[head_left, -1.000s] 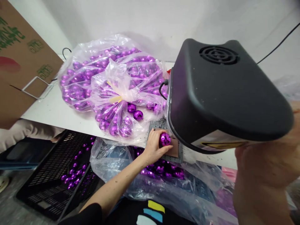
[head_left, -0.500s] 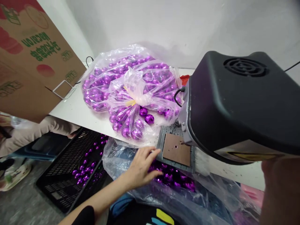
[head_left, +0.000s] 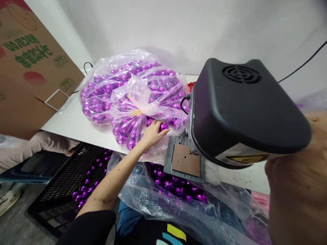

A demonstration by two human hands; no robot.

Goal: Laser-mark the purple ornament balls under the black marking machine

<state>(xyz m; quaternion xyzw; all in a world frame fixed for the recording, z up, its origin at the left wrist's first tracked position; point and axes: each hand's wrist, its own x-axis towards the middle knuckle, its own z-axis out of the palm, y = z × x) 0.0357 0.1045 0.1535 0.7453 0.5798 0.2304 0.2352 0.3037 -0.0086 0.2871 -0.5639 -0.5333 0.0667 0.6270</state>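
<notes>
My left hand (head_left: pixel 153 134) reaches over the table to the front of the tied plastic bag. Its thumb and fingers are closed about a shiny purple ball (head_left: pixel 164 127); the hand partly covers that ball. Another purple ball (head_left: pixel 149 121) shows just behind the fingers. Inside the clear bag (head_left: pixel 140 88) are many faceted purple balls. At the right edge, my right hand (head_left: pixel 288 170) is raised beside the black machine housing (head_left: pixel 245 105), its fingers hidden behind it. Below the housing, a brown square plate (head_left: pixel 186 160) with a small hole lies on a grey base (head_left: pixel 167 163).
Open plastic with purple pieces (head_left: pixel 176 185) hangs at the table's front edge. A black crate (head_left: pixel 55 190) with small purple balls stands on the floor at left. A cardboard box (head_left: pixel 33 78) is at the upper left, with another person's leg (head_left: pixel 51 143) below it.
My left hand has moved up and away from the front of the plate to the loose balls by the bag. One ball has shifted right relative to the bag. The view has turned slightly.
</notes>
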